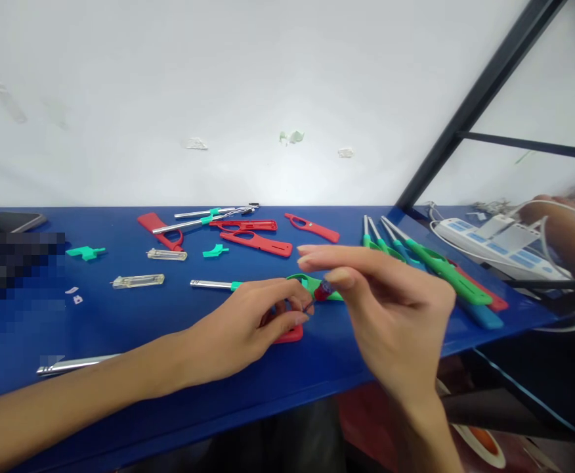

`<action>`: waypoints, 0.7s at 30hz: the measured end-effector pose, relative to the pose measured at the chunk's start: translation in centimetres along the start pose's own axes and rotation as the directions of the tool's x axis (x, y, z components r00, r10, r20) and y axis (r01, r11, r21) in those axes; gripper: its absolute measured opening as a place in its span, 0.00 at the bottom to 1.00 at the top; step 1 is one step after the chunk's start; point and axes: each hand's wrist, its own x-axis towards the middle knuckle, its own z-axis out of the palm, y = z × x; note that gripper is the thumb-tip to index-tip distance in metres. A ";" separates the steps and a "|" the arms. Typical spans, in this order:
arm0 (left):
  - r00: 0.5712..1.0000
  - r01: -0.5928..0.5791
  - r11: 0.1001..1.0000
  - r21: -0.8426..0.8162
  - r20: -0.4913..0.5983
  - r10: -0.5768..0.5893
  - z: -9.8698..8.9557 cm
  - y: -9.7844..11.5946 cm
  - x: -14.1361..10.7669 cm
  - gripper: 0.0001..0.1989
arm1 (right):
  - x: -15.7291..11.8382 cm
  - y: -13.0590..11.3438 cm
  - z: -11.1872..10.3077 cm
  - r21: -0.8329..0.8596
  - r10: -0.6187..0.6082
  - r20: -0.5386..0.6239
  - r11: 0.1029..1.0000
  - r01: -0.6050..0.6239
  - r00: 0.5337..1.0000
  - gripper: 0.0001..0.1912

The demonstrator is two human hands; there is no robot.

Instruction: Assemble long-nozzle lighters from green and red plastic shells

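As fine control is apparently wanted, the red tool (323, 291) is finger-pinched by the right hand (390, 312), its thin end near the left hand (265, 312), by which the red casing (291, 335) is partly hidden; whether anything is gripped there cannot be told.

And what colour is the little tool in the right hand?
The little tool looks mostly dark red, with a bluish end; the head view shows it.

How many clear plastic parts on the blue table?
2 visible. The farther clear part lies just in front of a red handle; the nearer clear part is slightly left. The left hand and right hand may hide more.
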 end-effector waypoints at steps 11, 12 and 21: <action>0.999 0.044 0.999 -0.033 0.004 -0.044 0.0 0.0 0.0 0.06 | 0.3 -0.5 -0.5 0.034 0.113 0.039 0.993 -0.115 0.993 0.11; 0.998 0.057 0.998 -0.041 0.008 -0.056 0.0 0.0 0.0 0.05 | 0.3 -0.3 -0.2 0.009 0.110 -0.011 0.994 -0.110 0.994 0.11; 0.994 0.103 0.990 -0.100 0.033 -0.100 -0.4 0.1 0.2 0.10 | 0.1 -1.2 -1.2 -0.121 0.092 0.091 0.989 -0.081 0.992 0.13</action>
